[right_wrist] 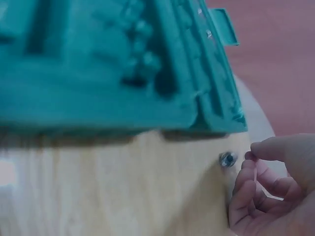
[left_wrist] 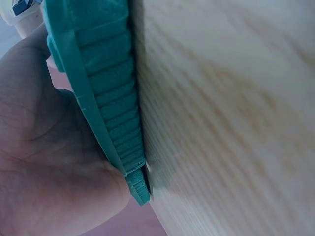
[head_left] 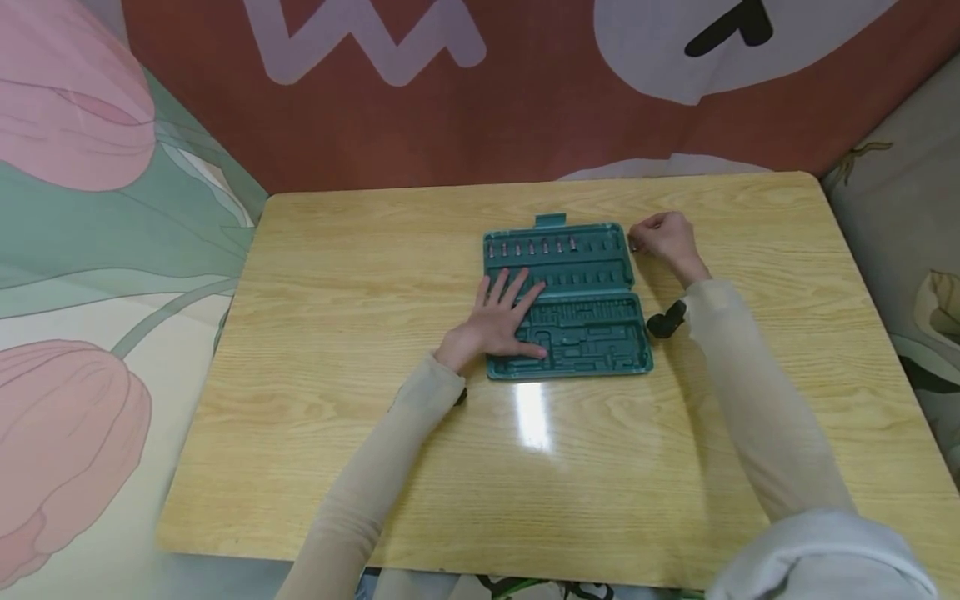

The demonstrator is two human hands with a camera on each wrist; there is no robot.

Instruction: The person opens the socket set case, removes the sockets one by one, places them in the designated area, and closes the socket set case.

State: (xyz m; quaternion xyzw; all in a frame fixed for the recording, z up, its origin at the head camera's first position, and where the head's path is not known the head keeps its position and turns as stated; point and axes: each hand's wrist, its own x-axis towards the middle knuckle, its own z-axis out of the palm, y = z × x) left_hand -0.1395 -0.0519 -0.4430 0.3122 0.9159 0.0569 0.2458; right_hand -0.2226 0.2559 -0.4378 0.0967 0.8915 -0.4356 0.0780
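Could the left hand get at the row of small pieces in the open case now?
Probably yes: the left hand is spread over the case, fingertips just short of the small pieces, and nothing visible blocks the way.

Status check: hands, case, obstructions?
Left hand spread on open green case, hiding part. Right hand beside case; metal piece at fingertips, hold unclear.

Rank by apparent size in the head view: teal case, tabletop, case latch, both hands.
Largest to smallest:
1. Tabletop
2. Teal case, lying open
3. Left hand, fingers spread
4. Right hand, fingers curled
5. Case latch
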